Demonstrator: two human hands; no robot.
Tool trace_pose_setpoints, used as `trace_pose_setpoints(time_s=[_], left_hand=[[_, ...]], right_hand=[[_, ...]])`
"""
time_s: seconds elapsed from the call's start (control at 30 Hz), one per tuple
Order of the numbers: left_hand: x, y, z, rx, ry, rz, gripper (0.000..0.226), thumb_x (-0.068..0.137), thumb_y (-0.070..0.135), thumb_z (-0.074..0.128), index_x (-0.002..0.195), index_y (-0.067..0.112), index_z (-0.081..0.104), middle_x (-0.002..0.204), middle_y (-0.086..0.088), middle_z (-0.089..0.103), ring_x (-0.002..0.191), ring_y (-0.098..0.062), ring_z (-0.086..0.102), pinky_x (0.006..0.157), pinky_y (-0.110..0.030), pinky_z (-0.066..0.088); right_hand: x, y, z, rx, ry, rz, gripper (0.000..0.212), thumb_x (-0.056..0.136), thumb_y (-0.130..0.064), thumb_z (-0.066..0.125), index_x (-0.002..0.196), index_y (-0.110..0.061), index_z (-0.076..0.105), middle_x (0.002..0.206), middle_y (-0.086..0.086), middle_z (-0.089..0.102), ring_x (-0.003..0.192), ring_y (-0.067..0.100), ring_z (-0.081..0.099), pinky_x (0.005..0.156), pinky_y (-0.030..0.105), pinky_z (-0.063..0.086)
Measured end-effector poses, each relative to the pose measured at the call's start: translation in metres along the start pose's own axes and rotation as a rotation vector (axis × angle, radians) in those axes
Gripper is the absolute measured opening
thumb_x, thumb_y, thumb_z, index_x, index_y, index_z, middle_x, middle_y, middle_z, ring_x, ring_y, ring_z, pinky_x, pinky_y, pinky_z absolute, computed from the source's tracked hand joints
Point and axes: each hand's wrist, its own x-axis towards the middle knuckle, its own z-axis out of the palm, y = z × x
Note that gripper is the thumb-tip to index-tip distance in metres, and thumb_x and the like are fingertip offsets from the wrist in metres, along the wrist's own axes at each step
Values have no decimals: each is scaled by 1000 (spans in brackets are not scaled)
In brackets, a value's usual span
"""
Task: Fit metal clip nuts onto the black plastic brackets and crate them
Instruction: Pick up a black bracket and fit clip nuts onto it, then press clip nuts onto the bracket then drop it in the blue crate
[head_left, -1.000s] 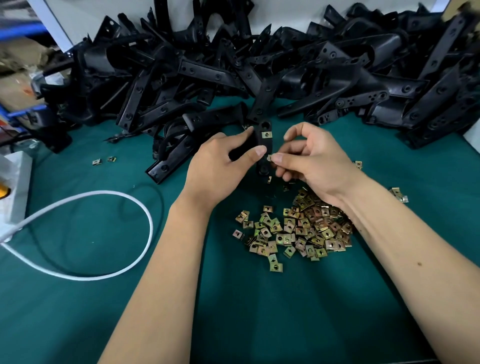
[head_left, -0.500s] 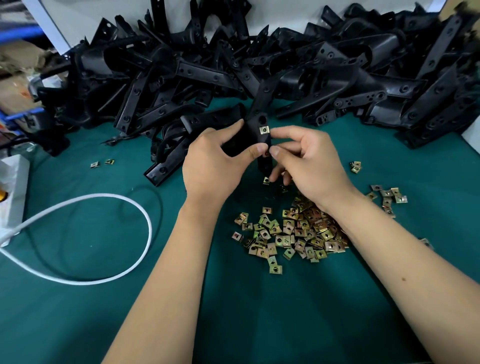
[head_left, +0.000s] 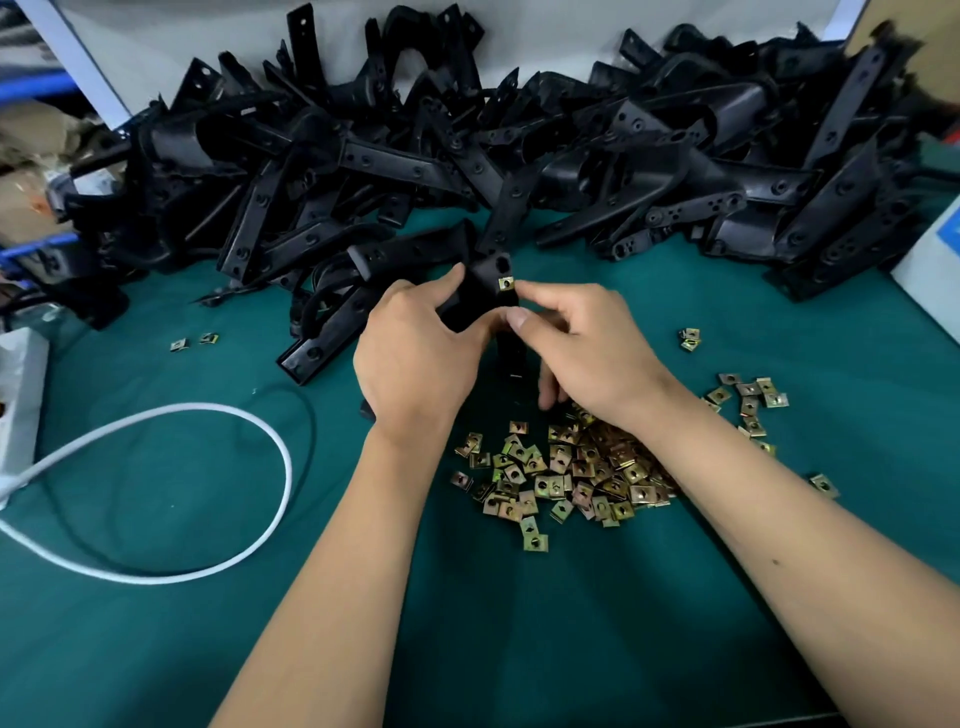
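My left hand (head_left: 415, 358) grips a black bracket (head_left: 485, 293) above the green mat (head_left: 519, 623), fingers curled round its body and thumb lying along its top. The bracket stands nearly upright between my hands, its lower end dark and hard to make out behind them. One clip nut (head_left: 505, 283) sits on the bracket's right edge near the top. My right hand (head_left: 587, 348) is closed on the bracket from the right: the forefinger reaches to the nut and touches it, and the thumb presses the bracket lower down, close to my left thumb. I cannot tell if my right hand holds a second nut; its other fingers curl under and hide the palm.

The loose nuts (head_left: 566, 467) lie heaped on the mat just near of my hands, partly under my right wrist. A smaller scatter (head_left: 748, 400) lies to the right of the heap, one pair (head_left: 690, 339) farther off, and two strays (head_left: 193, 341) well to the left. The bracket pile (head_left: 467, 156) runs across the far side of the mat against a white wall (head_left: 545, 36). A white cable (head_left: 223, 499) loops on the mat at near left, leading to a white power strip (head_left: 18, 384) at the left edge.
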Motion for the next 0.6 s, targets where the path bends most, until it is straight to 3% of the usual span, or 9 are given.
trace_pose_setpoints(time_s=[0.13,0.23,0.37,0.4,0.5,0.53,0.6], left_hand=[[-3,6,-1,29,28,-1,70,78,68,75,140,39,61,113,11,62,106,-15,64,68,-27,39],[-7,19,-1,79,27,36,67,81,64,75,141,37,62,115,5,63,107,-21,64,69,-29,38],[-20,57,4,90,-46,138,63,86,63,72,142,37,60,116,-3,68,101,-28,67,71,-35,49],[-25,69,6,76,-47,174,62,87,62,72,143,36,60,115,-4,67,100,-28,66,71,-35,48],[-51,123,20,-17,-65,315,63,89,60,70,145,34,58,115,-2,63,102,-26,63,71,-32,43],[-64,146,29,-42,-90,368,63,88,59,70,145,36,57,115,-1,62,102,-24,63,72,-30,41],[-94,192,47,-70,-169,492,59,87,56,70,143,41,57,112,2,60,101,-23,62,74,-30,39]], right_hand=[[-1,-5,-1,61,1,64,45,104,-34,51,148,-22,54,44,7,61,37,18,60,56,6,43],[-7,-14,-7,26,76,62,39,104,-36,52,138,-22,65,44,-1,61,39,18,62,61,21,53],[-30,-22,-40,-228,327,19,32,100,-46,60,117,-26,78,72,-5,75,72,15,72,71,34,57],[-38,-23,-49,-263,403,8,32,98,-48,61,111,-26,80,73,-3,75,71,14,70,68,36,56],[-66,-21,-92,-96,637,38,25,95,-47,64,89,-24,75,68,-8,70,65,7,65,65,31,53],[-78,-17,-111,-14,711,74,22,94,-46,65,90,-25,71,72,-12,69,70,3,64,69,26,52],[-108,-4,-150,91,830,121,19,94,-41,66,95,-22,68,79,-13,68,76,3,62,77,29,52]])
